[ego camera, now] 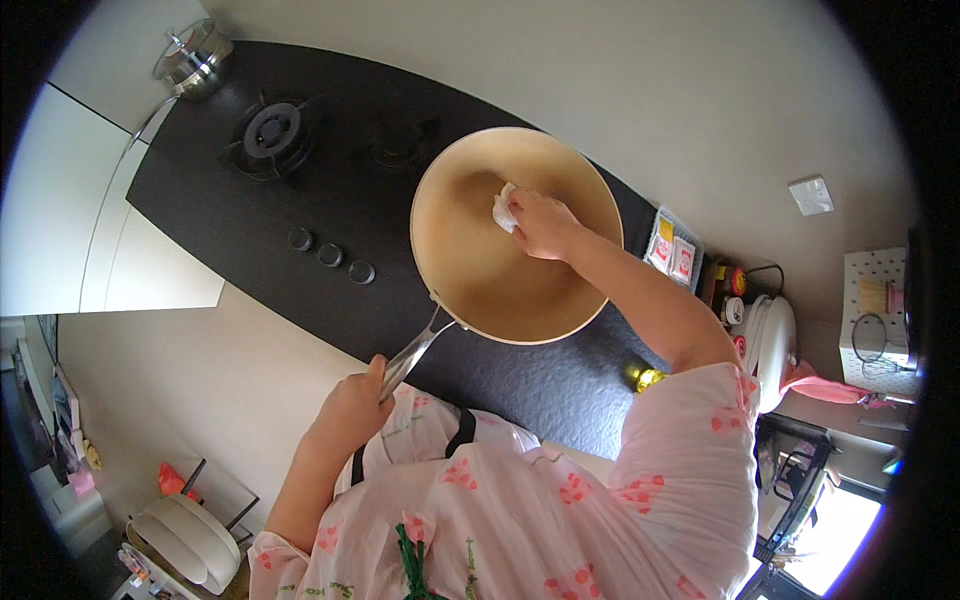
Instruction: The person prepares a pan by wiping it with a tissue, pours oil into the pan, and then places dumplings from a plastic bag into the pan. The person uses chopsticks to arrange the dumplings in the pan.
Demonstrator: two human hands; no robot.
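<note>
A wide, deep pan (pixel 480 277) with a beige inner surface is tilted so that its inside faces me, above the dark countertop. My left hand (pixel 352 401) is closed around its metal handle (pixel 411 358), near the handle's end. Inside the pan, my right hand (pixel 544 223) pinches a crumpled white tissue or cloth (pixel 505 208) against the inner wall. A darker patch shows on the pan's surface just above the white wad. The pan's underside is hidden, so I cannot tell what it rests on.
Left of the pan are a gas burner (pixel 271 139) and three control knobs (pixel 330 255). A lidded steel saucepan (pixel 193 64) stands at the far corner. On the right are a basket (pixel 694 262) of packets, several jars (pixel 731 309) and a gold-coloured object (pixel 646 377).
</note>
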